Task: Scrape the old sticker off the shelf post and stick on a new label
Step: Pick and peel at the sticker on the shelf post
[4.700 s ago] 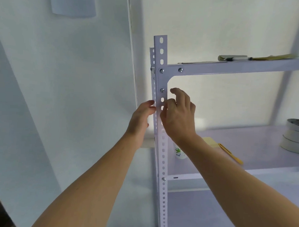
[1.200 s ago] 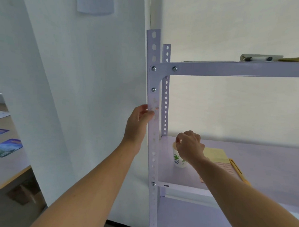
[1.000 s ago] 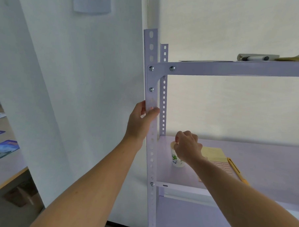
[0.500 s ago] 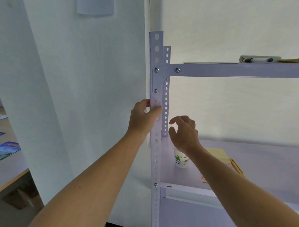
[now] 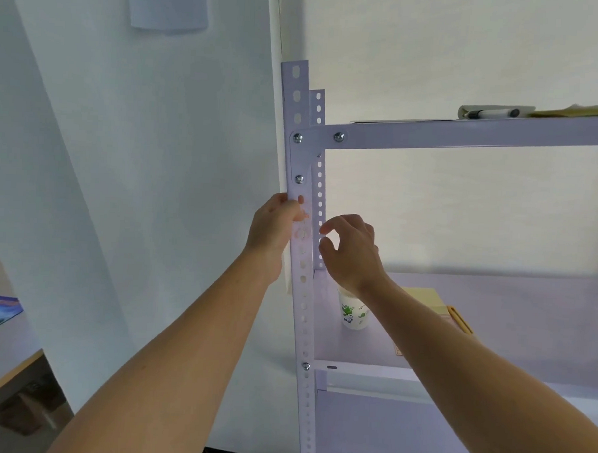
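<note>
The pale perforated shelf post [image 5: 303, 295] stands upright in the middle of the view. A patch of old sticker [image 5: 302, 223] with faint orange traces clings to its front face, below the third bolt. My left hand [image 5: 273, 233] grips the post from the left, thumb pressed on the front just beside the sticker. My right hand [image 5: 349, 250] hovers just right of the post with fingers curled and apart, holding nothing that I can see. A yellow sheet pad [image 5: 424, 298] and a yellow-handled tool [image 5: 459, 319] lie on the middle shelf.
A small paper cup [image 5: 353, 312] with green print stands on the middle shelf [image 5: 526, 322] near the post. A marker [image 5: 491, 113] and papers lie on the top shelf. A white wall panel is at the left, with a table edge [image 5: 6, 374] at lower left.
My right hand has lifted from the paper cup up to the post at sticker height. My left hand stayed on the post with its thumb on the front face.
</note>
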